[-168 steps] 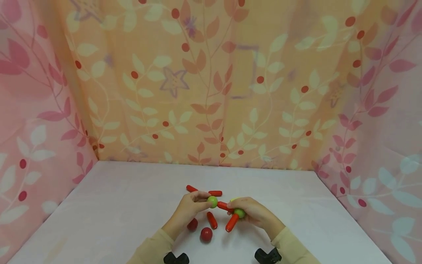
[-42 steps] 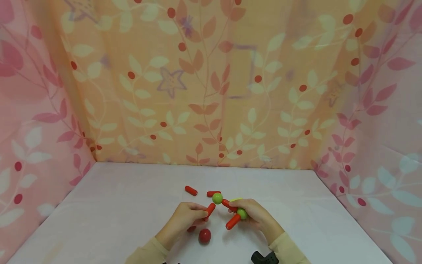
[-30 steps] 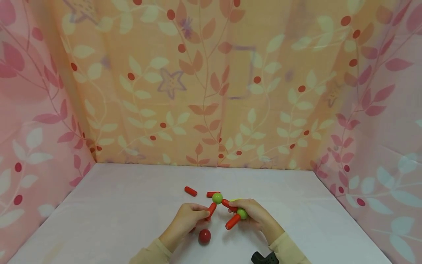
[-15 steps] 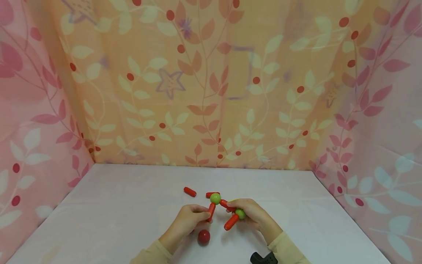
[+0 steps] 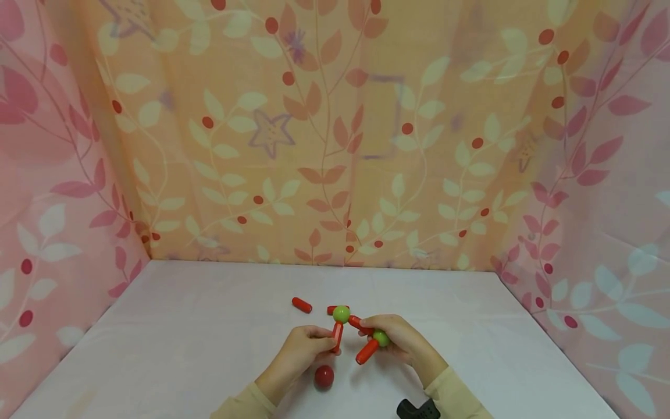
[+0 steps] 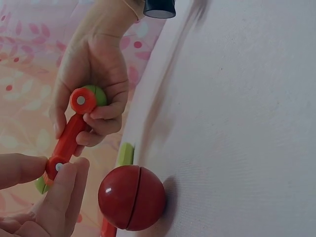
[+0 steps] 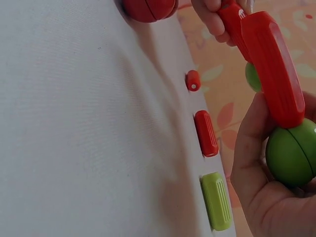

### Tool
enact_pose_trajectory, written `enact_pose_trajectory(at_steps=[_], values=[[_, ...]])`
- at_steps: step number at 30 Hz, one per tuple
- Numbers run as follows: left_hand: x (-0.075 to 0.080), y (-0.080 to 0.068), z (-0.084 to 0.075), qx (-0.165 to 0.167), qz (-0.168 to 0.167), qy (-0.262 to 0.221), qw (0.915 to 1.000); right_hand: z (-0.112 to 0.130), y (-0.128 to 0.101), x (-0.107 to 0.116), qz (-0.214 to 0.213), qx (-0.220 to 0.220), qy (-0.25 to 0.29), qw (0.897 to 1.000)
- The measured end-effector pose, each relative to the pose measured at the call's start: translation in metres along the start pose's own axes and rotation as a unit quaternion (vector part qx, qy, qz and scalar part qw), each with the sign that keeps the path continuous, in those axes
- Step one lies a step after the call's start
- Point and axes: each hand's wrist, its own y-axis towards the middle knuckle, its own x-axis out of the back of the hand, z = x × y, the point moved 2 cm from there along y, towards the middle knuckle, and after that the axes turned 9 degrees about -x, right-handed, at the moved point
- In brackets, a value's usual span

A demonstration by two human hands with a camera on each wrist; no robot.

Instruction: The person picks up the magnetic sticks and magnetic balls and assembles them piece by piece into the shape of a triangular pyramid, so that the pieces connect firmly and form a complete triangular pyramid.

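I was wary first of the nearest thing, the red ball, which sat loose on the white table between the forearms; a low brush from either could, I judged, have set it rolling. Beyond it, the near stick jutted from the near green ball with its free end unsupported, so I thought a careless twist might have worked it out. Further off I worried about the far green ball: no fingers held it, and a push off-line from the left stick could have turned it aside or strained its join with the middle stick. I could not tell how firmly the left stick was seated. As for position, the near green ball lay within the curl of the right hand, which gripped the middle stick too. The left hand pinched the left stick, whose upper end met the far green ball just past the fingertips. Behind lay one loose red stick, another loose red stick and a light green stick, all untouched.
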Motion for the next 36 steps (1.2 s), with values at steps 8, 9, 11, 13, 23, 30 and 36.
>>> enact_pose_trajectory(at_steps=[8,9,11,13,23,30,36], values=[[-0.001,0.002,0.001,-0.001,0.004,-0.009,1.0,0.002,-0.001,-0.001,0.001,0.004,-0.001,1.0],[-0.001,0.002,0.001,-0.003,0.005,-0.012,0.9999,0.002,-0.001,-0.001,0.001,0.003,-0.001,1.0],[-0.001,0.002,0.001,-0.007,0.009,-0.018,0.9998,0.003,-0.001,-0.001,0.001,0.002,-0.004,1.0],[-0.001,0.002,0.001,-0.009,0.011,-0.022,0.9997,0.003,-0.001,-0.001,0.0,-0.001,-0.005,1.0],[-0.002,-0.001,0.001,-0.018,0.011,-0.024,0.9995,0.003,-0.002,-0.005,0.006,-0.002,0.0,1.0],[0.002,0.0,0.0,-0.028,0.009,0.003,0.9996,0.003,-0.004,-0.005,0.02,0.001,0.002,1.0],[0.009,0.001,-0.002,-0.038,0.002,0.041,0.9984,0.002,-0.004,-0.004,0.041,-0.006,-0.002,0.999]])
